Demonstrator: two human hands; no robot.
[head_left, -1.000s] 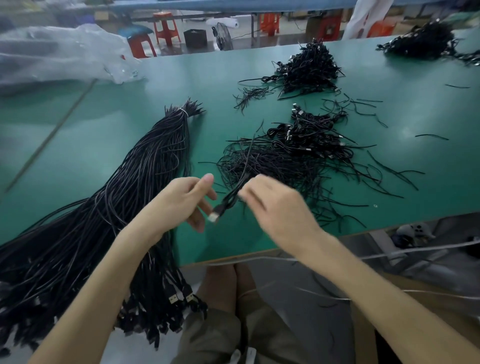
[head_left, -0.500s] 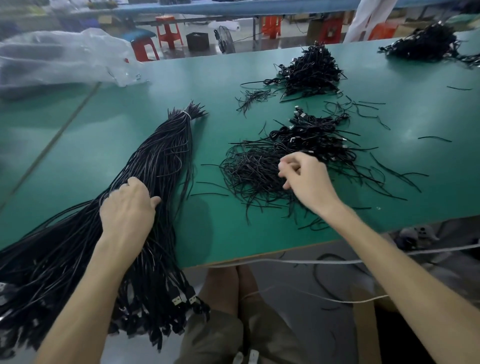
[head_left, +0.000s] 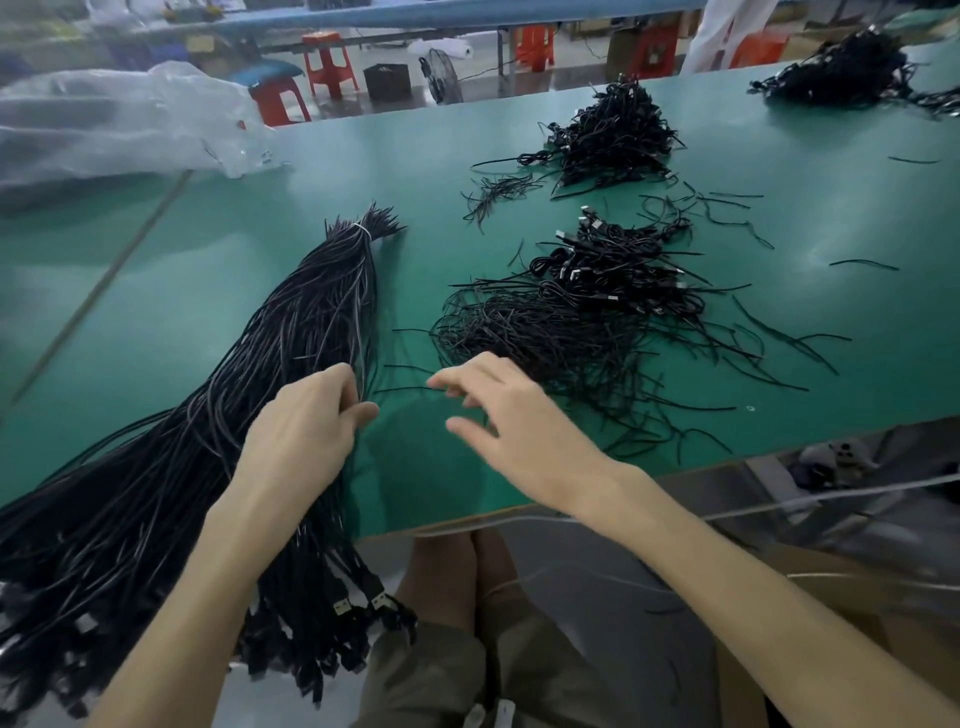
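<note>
Left hand (head_left: 306, 426): fingertips lost inside the cable bundle (head_left: 291, 332), grip unreadable. That bundle runs off the frame at lower left. Right hand (head_left: 514, 415) smears into blur at the fingertips. Upper right, a cable pile (head_left: 841, 73) clipped by the frame edge.

The big green-topped work table (head_left: 197, 312) is pretty loaded: a long bundle of black USB cables (head_left: 311, 332), tied at its far end, lies diagonally on the left, plug ends spilling over the near edge. Just right sits a loose tangle of thin black wire ties (head_left: 519, 338), touching a heap of coiled black cables with silver plugs (head_left: 618, 270). Further back, another black cable pile (head_left: 613, 135), plus a crumpled clear plastic bag (head_left: 114, 124) far left
</note>
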